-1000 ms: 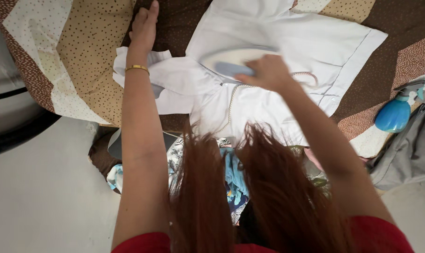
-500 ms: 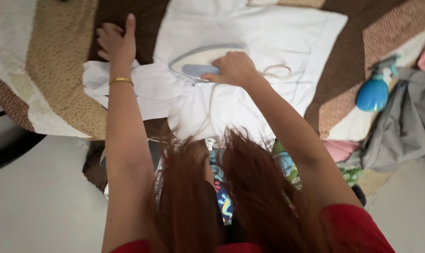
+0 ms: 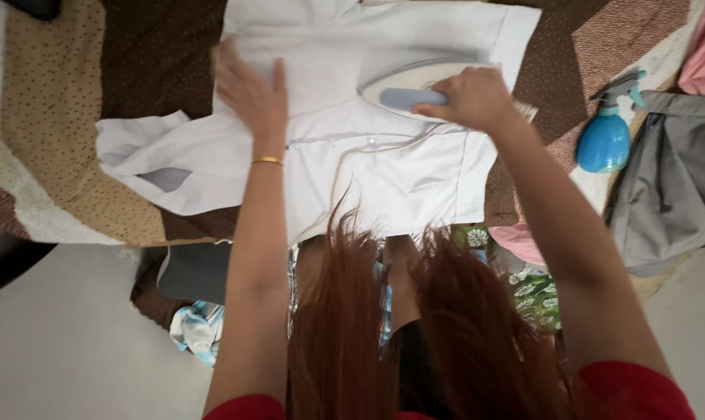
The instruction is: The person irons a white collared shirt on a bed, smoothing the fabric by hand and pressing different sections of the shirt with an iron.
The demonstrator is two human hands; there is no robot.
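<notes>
The right hand [image 3: 473,97] is curled tight around the blue handle of a white clothes iron [image 3: 418,84], which sits flat on the white shirt [image 3: 383,163] near the garment's far right corner. The left hand [image 3: 251,89] lies palm down on the shirt with fingers spread, pressing the cloth flat well to the left of the iron; a thin gold bangle [image 3: 267,161] circles its wrist. The shirt is spread over a brown-and-cream patchwork quilt [image 3: 65,124], one sleeve trailing toward the quilt's left edge. A thin cord, probably the iron's, runs across the shirt front. Near the quilt's right edge a blue spray bottle [image 3: 605,136] lies just beside a grey garment [image 3: 667,183]. The person's long reddish hair [image 3: 415,327] hangs in front and hides the shirt's near hem.
</notes>
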